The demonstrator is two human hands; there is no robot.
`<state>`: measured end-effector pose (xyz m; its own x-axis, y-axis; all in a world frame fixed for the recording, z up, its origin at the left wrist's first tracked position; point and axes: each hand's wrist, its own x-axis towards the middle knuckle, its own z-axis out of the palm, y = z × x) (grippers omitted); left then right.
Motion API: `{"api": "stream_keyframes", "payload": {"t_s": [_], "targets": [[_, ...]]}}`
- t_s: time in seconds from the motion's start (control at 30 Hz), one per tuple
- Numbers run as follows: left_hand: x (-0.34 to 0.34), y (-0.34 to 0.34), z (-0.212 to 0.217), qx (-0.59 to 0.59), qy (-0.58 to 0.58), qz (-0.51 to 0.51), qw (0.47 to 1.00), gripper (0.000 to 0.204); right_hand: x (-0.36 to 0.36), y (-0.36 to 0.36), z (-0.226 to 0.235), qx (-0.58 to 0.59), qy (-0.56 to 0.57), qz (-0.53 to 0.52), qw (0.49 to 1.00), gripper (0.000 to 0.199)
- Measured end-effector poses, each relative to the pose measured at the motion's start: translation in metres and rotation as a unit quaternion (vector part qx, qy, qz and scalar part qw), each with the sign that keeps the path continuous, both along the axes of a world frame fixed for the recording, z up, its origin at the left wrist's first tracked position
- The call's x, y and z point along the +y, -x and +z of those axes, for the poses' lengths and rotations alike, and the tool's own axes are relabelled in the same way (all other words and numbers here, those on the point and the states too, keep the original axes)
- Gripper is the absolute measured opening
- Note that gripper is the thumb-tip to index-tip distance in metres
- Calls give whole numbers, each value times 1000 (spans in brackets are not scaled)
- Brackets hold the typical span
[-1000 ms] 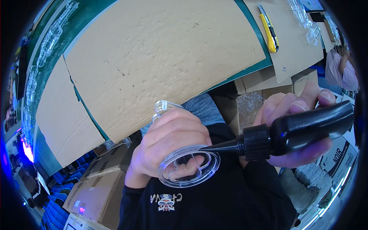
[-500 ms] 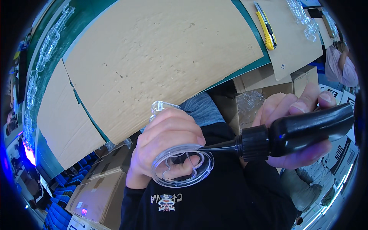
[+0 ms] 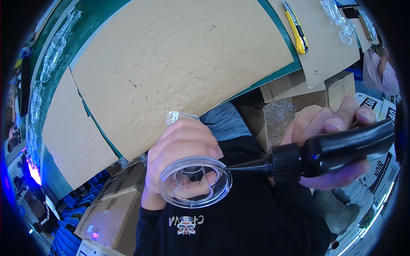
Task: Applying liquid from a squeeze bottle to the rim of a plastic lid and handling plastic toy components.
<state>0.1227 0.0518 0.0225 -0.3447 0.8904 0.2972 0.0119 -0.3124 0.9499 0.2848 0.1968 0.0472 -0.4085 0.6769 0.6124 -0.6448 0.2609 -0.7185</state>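
Observation:
My left hand [image 3: 183,143] is closed around a clear plastic part with a round ringed end [image 3: 195,204] facing me. Its narrower clear end sticks out beyond my knuckles, and the middle is hidden by my fingers. In my right hand [image 3: 316,121] lies a black squeeze bottle [image 3: 346,149], tipped on its side with the fingers wrapped round it. The bottle's thin tapered nozzle [image 3: 247,167] points left. Its tip is at the right edge of the clear ring, touching it or very close. No liquid can be made out.
Brown cardboard [image 3: 171,55] covers the green table ahead. A yellow utility knife [image 3: 297,32] lies at the far right. Clear plastic parts [image 3: 55,47] line the left edge. An opened carton [image 3: 277,115] with clear pieces stands right; closed cartons [image 3: 111,217] stand lower left.
My left hand has shifted slightly left and turned the clear part, so its ring sits further left. The bottle has barely moved, and its nozzle tip stays at the ring's edge.

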Motion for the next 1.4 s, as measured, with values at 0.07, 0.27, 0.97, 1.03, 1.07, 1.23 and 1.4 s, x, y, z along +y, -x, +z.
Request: {"api": "stream_keyframes", "payload": {"t_s": [0.07,0.27,0.97,1.03,1.07,1.23,1.4], "targets": [[1,0,-1,0,-4,5,1000,27,2,-4,-1,-10,-15,-5,1000,55],[1,1,-1,1,-2,9,1000,28,-4,6,2,12,36,-5,999,55],[6,3,-6,-9,-25,29,999,39,-4,10,6,16,20,47,999,52],[5,4,-7,-4,-24,32,999,40,-6,10,6,10,23,49,999,52],[5,4,-8,-2,-24,34,999,40,-6,9,6,6,25,49,998,52],[5,3,-6,-4,-23,41,999,42,-5,7,9,-2,24,73,997,52],[5,2,-9,-18,-20,37,999,43,-6,7,10,-10,31,86,996,52]]}}
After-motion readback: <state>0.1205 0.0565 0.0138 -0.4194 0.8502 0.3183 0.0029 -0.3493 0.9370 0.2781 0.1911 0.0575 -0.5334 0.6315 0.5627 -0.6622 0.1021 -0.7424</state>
